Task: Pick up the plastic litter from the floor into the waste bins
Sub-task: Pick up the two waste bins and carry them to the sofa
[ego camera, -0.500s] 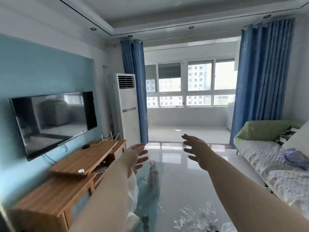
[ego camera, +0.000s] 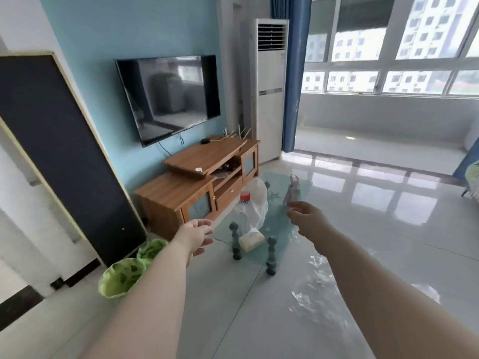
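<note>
Clear crumpled plastic litter (ego camera: 317, 288) lies on the glossy floor at lower centre-right, partly behind my right forearm. Two waste bins lined with green bags stand on the left floor: the nearer bin (ego camera: 119, 278) and a second bin (ego camera: 150, 250) just behind it. My left hand (ego camera: 198, 237) is stretched forward, open and holding nothing, above the floor right of the bins. My right hand (ego camera: 305, 220) is also open and holding nothing, held out above the glass table's near end, beyond the litter.
A low glass coffee table (ego camera: 277, 221) on dark green legs stands ahead, carrying a white plastic bag (ego camera: 255, 203), a tissue box (ego camera: 251, 242) and a bottle (ego camera: 294, 190). A wooden TV cabinet (ego camera: 186, 187) lines the left wall; a dark leaning panel (ego camera: 59, 151) stands behind the bins.
The view has swung left and down, bringing the green-lined bins and the floor litter into sight. Both hands stay stretched out and open.
</note>
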